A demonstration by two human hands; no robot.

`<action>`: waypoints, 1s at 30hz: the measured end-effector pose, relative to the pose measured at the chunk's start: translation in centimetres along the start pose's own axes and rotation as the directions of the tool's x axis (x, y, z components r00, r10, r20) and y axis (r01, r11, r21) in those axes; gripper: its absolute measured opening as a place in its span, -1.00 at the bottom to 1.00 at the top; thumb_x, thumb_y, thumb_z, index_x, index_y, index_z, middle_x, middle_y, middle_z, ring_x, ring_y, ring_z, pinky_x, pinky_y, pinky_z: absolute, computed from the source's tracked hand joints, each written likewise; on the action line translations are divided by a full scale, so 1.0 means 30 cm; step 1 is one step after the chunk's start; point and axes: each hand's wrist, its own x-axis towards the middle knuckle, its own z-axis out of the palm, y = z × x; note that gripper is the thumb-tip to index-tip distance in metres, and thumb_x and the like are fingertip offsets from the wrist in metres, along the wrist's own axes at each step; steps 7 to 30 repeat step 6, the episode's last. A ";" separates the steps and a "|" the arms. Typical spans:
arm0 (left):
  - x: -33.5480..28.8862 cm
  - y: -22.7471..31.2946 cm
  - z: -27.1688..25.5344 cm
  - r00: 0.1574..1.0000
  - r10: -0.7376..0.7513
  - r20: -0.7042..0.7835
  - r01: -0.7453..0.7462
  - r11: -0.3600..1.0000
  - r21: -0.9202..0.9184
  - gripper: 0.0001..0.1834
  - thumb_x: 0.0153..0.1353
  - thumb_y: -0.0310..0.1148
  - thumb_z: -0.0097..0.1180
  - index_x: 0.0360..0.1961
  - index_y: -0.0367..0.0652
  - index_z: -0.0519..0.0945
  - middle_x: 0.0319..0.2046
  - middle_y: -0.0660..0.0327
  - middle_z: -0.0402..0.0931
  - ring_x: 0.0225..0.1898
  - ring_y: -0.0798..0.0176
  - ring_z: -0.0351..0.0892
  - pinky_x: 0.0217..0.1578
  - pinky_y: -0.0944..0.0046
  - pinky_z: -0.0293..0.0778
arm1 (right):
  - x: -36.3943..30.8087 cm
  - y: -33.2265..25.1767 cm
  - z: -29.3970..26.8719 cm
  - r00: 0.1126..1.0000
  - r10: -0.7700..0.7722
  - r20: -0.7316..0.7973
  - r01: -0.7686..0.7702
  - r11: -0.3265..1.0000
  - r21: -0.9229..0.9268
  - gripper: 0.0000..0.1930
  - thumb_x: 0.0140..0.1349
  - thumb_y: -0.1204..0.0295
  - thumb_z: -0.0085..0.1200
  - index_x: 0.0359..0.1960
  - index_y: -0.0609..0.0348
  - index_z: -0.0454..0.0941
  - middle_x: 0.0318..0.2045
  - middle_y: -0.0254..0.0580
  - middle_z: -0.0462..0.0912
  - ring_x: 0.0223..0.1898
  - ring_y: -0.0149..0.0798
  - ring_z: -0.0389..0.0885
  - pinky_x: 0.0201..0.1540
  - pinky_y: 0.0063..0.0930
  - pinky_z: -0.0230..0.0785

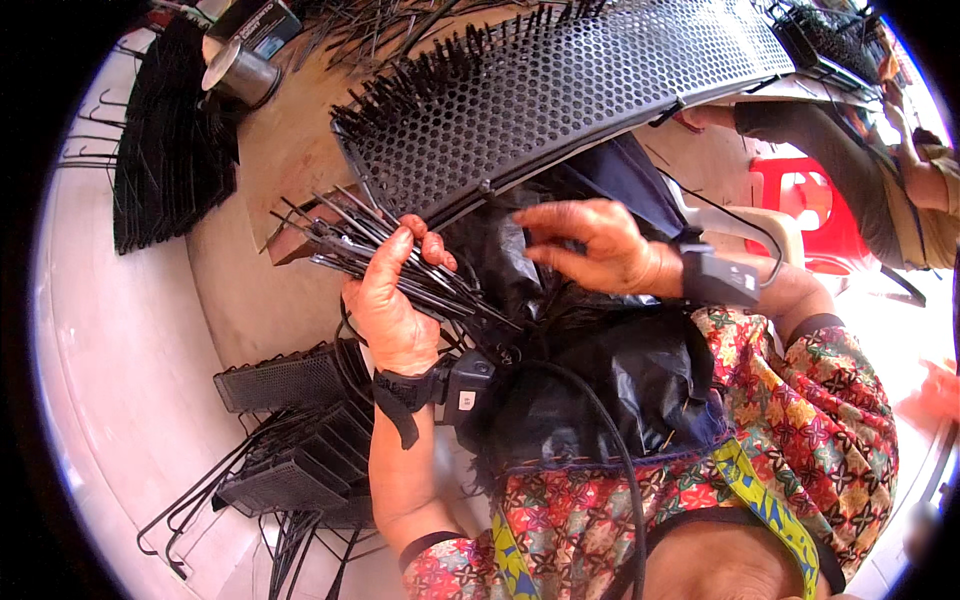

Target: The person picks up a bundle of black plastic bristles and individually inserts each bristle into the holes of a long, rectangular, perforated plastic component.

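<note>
My left hand (395,300) is closed around a loose bundle of thin black rods (345,238), whose ends fan out to the upper left. My right hand (590,245) hovers to the right of the bundle, fingers and thumb apart, and nothing shows between them. Just beyond both hands lies a long black perforated panel (560,105) with a raised rim. Many short dark pieces like rod ends or bristles (430,75) stand up along its far left side. Black plastic sheeting (620,370) covers my lap below the hands.
A metal can (240,75) and a dark box (255,25) stand at the upper left, near stacked black mesh pieces (175,140). More black mesh racks (295,440) with hooked rods sit at lower left. Another person's leg (830,150) and a red chair (810,205) are at right.
</note>
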 end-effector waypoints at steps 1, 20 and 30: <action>-0.003 -0.003 0.012 1.000 0.005 -0.005 -0.005 1.000 0.008 -0.81 0.03 -0.41 -0.02 -0.37 -0.33 0.40 -0.55 0.22 0.34 -0.47 0.35 0.33 -0.42 0.34 0.32 | 0.046 -0.026 -0.014 0.999 -0.003 -0.045 0.001 0.999 -0.047 -0.71 -0.08 0.50 0.11 -0.25 0.19 0.43 -0.55 -0.13 0.53 -0.51 -0.23 0.55 -0.46 -0.51 0.39; -0.020 -0.010 -0.001 1.000 0.021 -0.007 -0.021 1.000 -0.023 -0.78 0.02 -0.39 0.01 -0.37 -0.34 0.40 -0.53 0.21 0.34 -0.47 0.32 0.33 -0.41 0.32 0.32 | 0.292 -0.043 -0.018 0.959 -0.097 -0.266 0.071 0.992 -0.106 -0.64 -0.06 0.43 0.15 -0.17 0.20 0.43 -0.57 -0.27 0.59 -0.55 -0.34 0.57 -0.52 -0.64 0.40; -0.020 -0.010 -0.001 1.000 0.021 -0.007 -0.021 1.000 -0.023 -0.78 0.02 -0.39 0.01 -0.37 -0.34 0.40 -0.53 0.21 0.34 -0.47 0.32 0.33 -0.41 0.32 0.32 | 0.292 -0.043 -0.018 0.959 -0.097 -0.266 0.071 0.992 -0.106 -0.64 -0.06 0.43 0.15 -0.17 0.20 0.43 -0.57 -0.27 0.59 -0.55 -0.34 0.57 -0.52 -0.64 0.40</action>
